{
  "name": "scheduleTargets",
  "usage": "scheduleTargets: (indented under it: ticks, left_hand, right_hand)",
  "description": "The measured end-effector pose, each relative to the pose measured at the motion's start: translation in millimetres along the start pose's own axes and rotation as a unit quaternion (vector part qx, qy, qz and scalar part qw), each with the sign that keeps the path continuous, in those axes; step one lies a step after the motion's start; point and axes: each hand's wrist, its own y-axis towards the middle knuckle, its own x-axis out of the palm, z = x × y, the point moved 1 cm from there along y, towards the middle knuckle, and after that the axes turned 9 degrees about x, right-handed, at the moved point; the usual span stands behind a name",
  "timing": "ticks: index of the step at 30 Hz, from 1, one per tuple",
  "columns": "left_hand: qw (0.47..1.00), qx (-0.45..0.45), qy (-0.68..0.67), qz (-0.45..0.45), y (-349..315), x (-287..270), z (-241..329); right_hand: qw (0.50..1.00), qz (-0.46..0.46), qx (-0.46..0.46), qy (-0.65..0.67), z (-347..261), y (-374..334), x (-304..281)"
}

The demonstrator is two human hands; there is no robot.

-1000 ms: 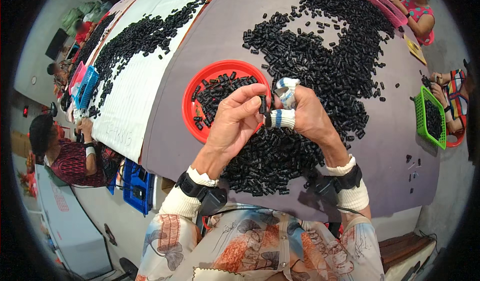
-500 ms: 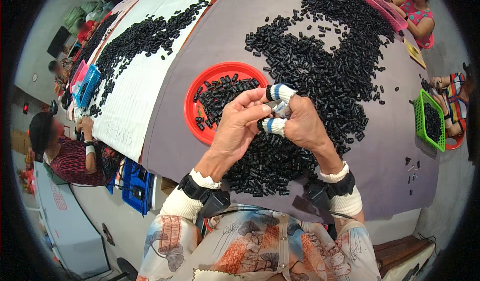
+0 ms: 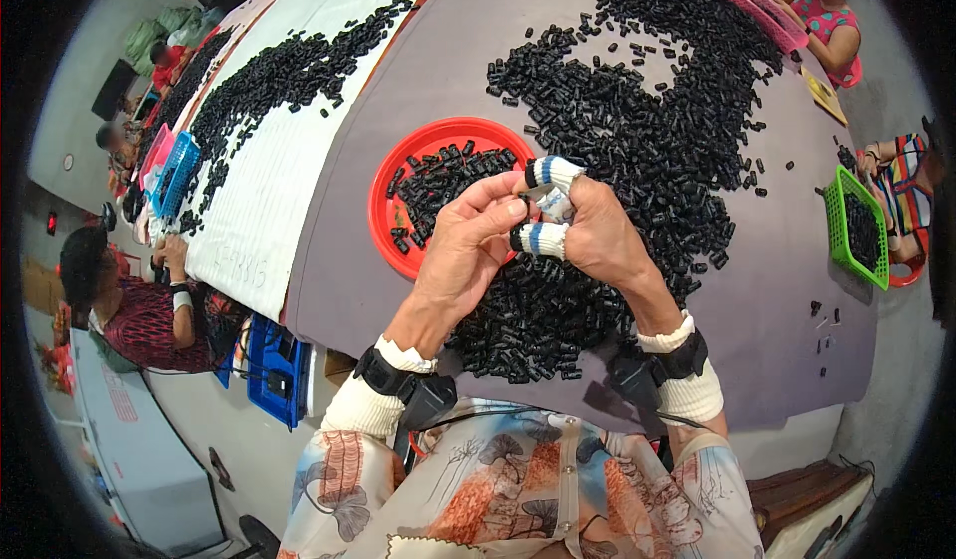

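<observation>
In front of me my left hand [image 3: 460,240] is closed in a pinch, with a small black cylindrical part [image 3: 525,201] at its fingertips. My right hand [image 3: 605,235] is curled up against it. Knitted white finger sleeves with blue stripes and black ends cover two of its fingers. Between those fingers shows a small pale, crumpled-looking thing [image 3: 555,207], too hidden to name. Both hands are over the edge of a big pile of black parts [image 3: 528,325]. Just behind my left hand stands a round red tray [image 3: 380,196] with more black parts in it.
The pile spreads across the grey-covered table [image 3: 344,260]. A green basket [image 3: 841,245] of black parts stands at the right, a pink basket [image 3: 765,13] at the far right. Other people sit around, and a white-covered table [image 3: 259,245] with black parts lies left.
My hands stay together in nearly the same place. A black part now shows at my left fingertips, where the grip looked greyish before. The right fingers have shifted slightly.
</observation>
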Motion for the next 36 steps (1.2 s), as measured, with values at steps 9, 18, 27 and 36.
scheduleTargets:
  ticks: [9, 18, 27, 36]
  left_hand:
    - [0.994, -0.001, 0.101, 0.040, 8.5, -29.9, 9.3]
    - [0.995, -0.004, 0.094, 0.031, 10.2, -67.0, 21.5]
    - [0.999, -0.029, 0.020, -0.035, -3.2, -25.0, 25.3]
    - [0.998, -0.037, 0.027, -0.036, -2.5, 0.0, 12.9]
  right_hand:
    - [0.993, 0.067, 0.095, 0.035, 4.4, -14.7, -26.5]
    - [0.983, 0.053, 0.146, 0.096, 13.7, -22.4, -38.6]
    - [0.999, -0.028, 0.009, 0.029, 10.8, -13.4, -11.3]
    - [0.999, -0.025, 0.007, -0.047, 8.8, -1.5, -2.1]
